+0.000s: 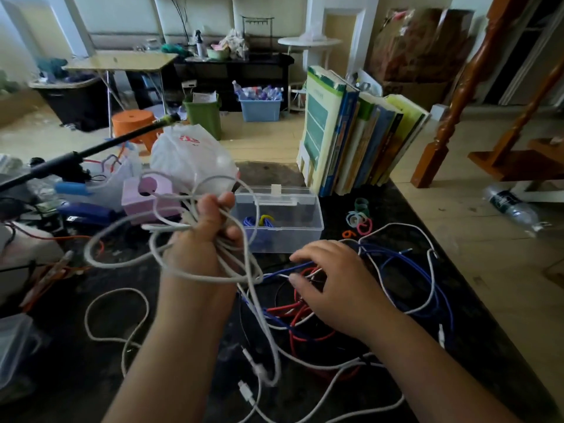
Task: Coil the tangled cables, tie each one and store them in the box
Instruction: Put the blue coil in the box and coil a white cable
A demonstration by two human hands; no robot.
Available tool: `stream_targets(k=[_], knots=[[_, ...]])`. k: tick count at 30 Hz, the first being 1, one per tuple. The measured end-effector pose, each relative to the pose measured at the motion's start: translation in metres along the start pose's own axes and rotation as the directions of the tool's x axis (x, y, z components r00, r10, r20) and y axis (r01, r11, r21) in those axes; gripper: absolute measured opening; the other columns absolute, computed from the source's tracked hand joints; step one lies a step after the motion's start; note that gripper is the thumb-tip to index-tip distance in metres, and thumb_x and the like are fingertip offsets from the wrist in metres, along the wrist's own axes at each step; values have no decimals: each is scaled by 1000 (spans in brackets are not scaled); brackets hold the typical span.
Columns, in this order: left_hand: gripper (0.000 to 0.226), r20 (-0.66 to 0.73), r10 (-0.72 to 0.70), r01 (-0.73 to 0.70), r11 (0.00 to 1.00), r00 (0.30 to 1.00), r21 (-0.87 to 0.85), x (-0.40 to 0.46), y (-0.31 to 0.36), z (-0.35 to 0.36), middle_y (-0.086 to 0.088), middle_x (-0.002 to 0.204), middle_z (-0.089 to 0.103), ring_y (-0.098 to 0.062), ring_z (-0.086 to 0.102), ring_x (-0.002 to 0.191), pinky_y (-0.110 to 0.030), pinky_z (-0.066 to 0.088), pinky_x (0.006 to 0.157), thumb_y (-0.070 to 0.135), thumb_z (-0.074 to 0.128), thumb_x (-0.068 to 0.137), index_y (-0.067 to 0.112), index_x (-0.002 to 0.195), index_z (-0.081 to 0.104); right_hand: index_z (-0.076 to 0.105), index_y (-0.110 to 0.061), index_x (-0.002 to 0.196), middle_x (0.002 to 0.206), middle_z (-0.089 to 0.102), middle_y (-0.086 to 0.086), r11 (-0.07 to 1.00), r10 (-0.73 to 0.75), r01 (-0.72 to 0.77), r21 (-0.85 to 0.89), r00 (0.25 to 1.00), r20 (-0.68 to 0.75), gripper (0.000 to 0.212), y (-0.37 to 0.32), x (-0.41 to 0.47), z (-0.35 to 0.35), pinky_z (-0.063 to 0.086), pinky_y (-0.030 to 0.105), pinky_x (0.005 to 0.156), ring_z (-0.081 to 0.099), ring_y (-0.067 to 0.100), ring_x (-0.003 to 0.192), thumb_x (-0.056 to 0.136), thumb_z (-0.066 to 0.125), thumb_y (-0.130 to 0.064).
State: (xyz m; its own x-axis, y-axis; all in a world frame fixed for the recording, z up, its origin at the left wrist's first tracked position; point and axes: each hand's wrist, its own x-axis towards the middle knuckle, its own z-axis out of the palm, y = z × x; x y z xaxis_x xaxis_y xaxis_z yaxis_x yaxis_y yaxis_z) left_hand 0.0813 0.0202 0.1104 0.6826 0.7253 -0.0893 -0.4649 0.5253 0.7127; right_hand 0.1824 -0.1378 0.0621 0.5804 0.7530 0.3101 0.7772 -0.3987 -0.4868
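Several loose loops of white cable hang from the left hand, which is raised above the dark table with its fingers curled round the bundled strands. The loops are uneven, and more of the white cable trails down across the table toward the near edge, ending in small white plugs. The right hand lies low on a tangled heap of blue cables, red cables and white strands, its fingers spread and relaxed on top of them, gripping nothing. Behind the hands stands a clear plastic box, lid open, with a coiled blue cable tied with a yellow tie inside. A few coloured ties lie to the right of the box, in front of a row of upright books. How many separate cables make up the heap is hard to tell, as the strands cross and the right hand covers part of them. The left side of the table is crowded with blurred things.
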Motion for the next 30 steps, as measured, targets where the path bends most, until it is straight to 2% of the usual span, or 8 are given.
stream_targets(k=[5,9,12,14,18,22,25,30], knots=[[27,-60,-135,128,987,989,-99,-8,-5,4,3,87,71,-4,50,53,-14,46,52,27,54,96,10,99,74,74,-24,100,90,74,-6,746,41,-212,632,961,275,41,-37,-6,-15,48,14,76,67,3,83,103,40,-48],[25,-102,-133,116,981,986,-155,-5,-3,1,2,93,71,-5,49,54,-14,47,54,24,51,100,9,119,56,72,-1,99,89,76,10,582,-24,-471,663,805,592,73,-52,-9,-27,50,18,69,66,14,75,93,31,-62],[37,-73,-106,104,994,992,-29,-3,-8,-6,4,73,66,-7,51,53,-17,47,50,29,56,95,4,122,60,71,-5,94,82,72,5,618,-178,-421,664,748,639,41,-58,-12,-32,50,19,68,62,8,70,100,52,-40],[35,1,-35,33,945,999,326,-1,-5,-14,1,66,66,-12,60,56,-22,49,53,31,63,88,6,112,67,71,-17,85,72,67,0,570,-199,-412,711,770,606,24,-59,-13,-36,44,17,56,54,6,58,100,55,-29],[23,287,-284,-217,255,915,942,1,21,-40,0,85,74,-15,71,79,-33,59,74,19,81,76,27,94,69,66,-20,74,54,45,-3,166,91,-461,872,888,452,26,-42,-1,-50,24,19,41,32,8,43,94,53,-31],[48,215,-469,-389,-313,857,866,-7,30,-49,9,124,55,-14,51,120,-45,41,105,45,75,77,34,119,57,58,-14,77,50,32,-5,-3,382,-428,904,835,396,33,-24,10,-62,17,21,36,21,7,40,103,42,-27],[91,181,-476,-406,-428,861,807,-14,37,-44,13,163,10,-14,5,150,-45,8,123,51,68,81,53,149,6,60,-11,77,50,37,-3,23,442,-453,891,804,397,31,-22,11,-62,22,19,32,24,6,37,101,45,-24],[117,320,-455,-503,-369,831,781,-38,51,-14,36,148,-32,3,-32,139,-32,-9,117,37,72,83,71,125,-31,61,-10,76,56,46,0,30,447,-453,891,803,394,29,-25,8,-62,24,19,32,28,6,38,99,49,-22]])
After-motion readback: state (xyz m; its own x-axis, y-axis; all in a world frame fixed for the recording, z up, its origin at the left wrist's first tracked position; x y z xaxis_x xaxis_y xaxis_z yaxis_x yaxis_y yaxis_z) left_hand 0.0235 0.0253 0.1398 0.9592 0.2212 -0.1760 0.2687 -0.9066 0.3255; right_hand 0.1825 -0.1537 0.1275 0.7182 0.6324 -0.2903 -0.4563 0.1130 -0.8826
